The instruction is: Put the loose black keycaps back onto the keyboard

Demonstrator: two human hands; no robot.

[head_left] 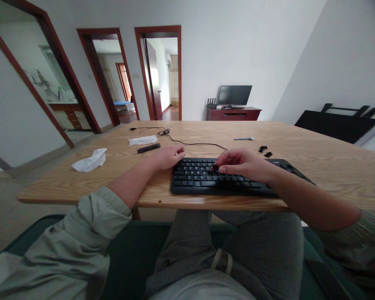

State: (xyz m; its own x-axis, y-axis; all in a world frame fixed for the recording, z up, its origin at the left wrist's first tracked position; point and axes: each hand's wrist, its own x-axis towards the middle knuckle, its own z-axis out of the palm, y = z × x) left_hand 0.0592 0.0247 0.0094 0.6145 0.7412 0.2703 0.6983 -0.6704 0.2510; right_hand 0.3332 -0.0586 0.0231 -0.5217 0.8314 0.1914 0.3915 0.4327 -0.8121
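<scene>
A black keyboard (206, 179) lies on the wooden table (331, 166) near its front edge. My left hand (170, 156) rests at the keyboard's far left corner with its fingers curled against the edge. Over the keys in the middle, my right hand (242, 162) is bent in a pinch, thumb and fingertips together on a small dark keycap (215, 168). Two or three loose black keycaps (265, 151) lie on the table behind the keyboard to the right.
The keyboard's black cable (187, 143) runs back to a coil at the far left. A black bar-shaped object (148, 148), two crumpled white tissues (90, 160), and a small blue tool (243, 138) lie on the table. Doorways and a monitor stand beyond.
</scene>
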